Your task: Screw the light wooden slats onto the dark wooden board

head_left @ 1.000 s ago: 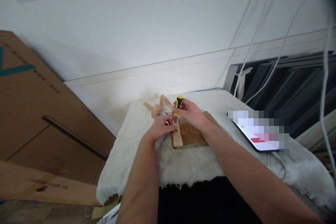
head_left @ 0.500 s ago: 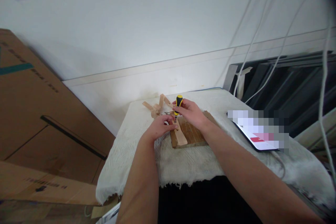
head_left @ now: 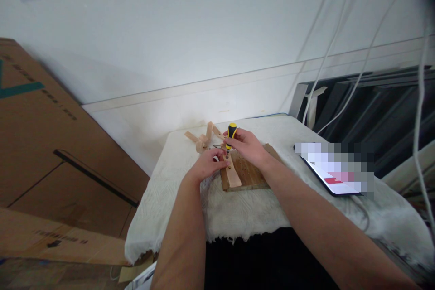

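Note:
My right hand (head_left: 247,145) is closed around the handle of a yellow and black screwdriver (head_left: 232,131), which stands nearly upright with its tip pointing down. Under the tip lies a pale, shaped wooden piece (head_left: 233,176) with holes along it. My left hand (head_left: 210,161) pinches the far end of this piece, its fingers close to the screwdriver's tip. A brown wooden board (head_left: 251,172) supports the piece. Beyond my left hand sits an assembly of pale wooden blades (head_left: 201,142) on a round hub. Small metal bits (head_left: 216,146) lie beside it, too small to name.
A white cloth (head_left: 180,176) covers the table. On the right lies a tablet-like device (head_left: 335,180), partly blurred, with a cable. A large cardboard box (head_left: 68,158) stands at the left, and white cables (head_left: 356,77) hang at the right before the wall.
The near end of the pale wooden piece has swung slightly to the left on the board. Both hands and the screwdriver stay almost in place.

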Demonstrator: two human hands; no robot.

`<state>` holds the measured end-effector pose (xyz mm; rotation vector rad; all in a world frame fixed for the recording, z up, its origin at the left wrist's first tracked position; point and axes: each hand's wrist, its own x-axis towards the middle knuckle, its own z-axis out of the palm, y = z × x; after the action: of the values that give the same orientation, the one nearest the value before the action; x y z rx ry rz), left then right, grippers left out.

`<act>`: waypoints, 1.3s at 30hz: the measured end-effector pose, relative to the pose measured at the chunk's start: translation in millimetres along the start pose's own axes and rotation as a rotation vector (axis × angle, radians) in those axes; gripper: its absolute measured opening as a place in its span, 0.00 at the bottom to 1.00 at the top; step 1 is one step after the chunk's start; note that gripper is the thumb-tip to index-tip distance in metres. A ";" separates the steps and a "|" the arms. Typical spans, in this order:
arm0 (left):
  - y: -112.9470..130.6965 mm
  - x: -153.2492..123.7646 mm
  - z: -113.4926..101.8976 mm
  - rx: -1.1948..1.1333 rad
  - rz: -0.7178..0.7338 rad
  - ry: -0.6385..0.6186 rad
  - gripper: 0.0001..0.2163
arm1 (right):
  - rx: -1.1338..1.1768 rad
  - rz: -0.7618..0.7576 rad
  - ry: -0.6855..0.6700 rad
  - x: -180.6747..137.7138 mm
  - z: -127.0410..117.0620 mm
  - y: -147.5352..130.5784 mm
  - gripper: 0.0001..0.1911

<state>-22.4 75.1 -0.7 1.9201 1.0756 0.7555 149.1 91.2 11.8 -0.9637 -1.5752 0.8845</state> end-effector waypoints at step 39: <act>-0.8 0.5 1.1 0.027 0.014 -0.002 0.09 | -0.216 -0.048 -0.029 -4.4 -2.2 -13.3 0.13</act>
<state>-21.7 75.4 -1.9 1.9529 1.0772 0.7505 149.9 82.0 22.5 -1.0635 -1.7376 0.7082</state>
